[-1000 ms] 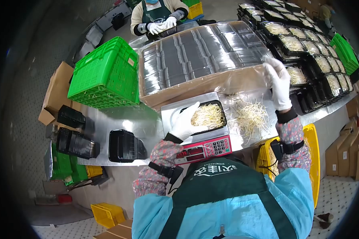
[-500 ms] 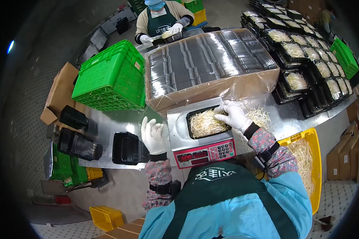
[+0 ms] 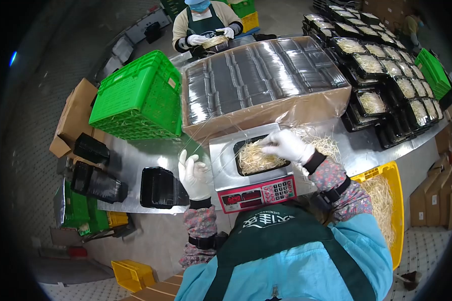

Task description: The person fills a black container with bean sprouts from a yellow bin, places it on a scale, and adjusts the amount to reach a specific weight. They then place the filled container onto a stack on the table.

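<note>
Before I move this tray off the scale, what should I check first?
1. Tray sits on the scale platform: ok.
2. Hands off the load: not ok, the right hand rests on the sprouts in the tray.
3. Display reading: cannot tell, the red digits are too small.
4. What the left hand holds: cannot tell; it is raised beside the scale's left edge.
5. Table around the scale tidy: not ok, loose sprouts lie right of the scale.
6. Stack of empty black trays close by: ok, just left of the left hand.
</note>
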